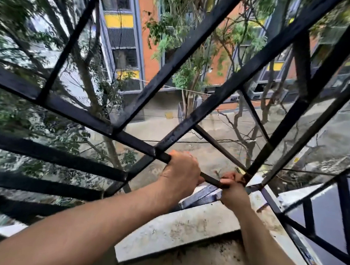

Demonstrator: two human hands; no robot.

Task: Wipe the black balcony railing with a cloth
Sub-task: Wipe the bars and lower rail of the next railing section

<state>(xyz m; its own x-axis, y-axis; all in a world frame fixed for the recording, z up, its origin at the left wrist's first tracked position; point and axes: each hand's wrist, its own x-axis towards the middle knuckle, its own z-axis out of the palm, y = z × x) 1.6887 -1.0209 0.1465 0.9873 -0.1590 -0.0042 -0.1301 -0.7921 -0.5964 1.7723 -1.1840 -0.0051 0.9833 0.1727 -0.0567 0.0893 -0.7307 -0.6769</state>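
Black railing (192, 119) looks streaky; your left hand (182, 169) and right hand (233, 189) both curl fingers (179, 155) round the lower bar (210, 179), no cloth visible, so most wiping seems left.

no text, label, brand, number or sign can be read anywhere; what might be lettering is blurred.
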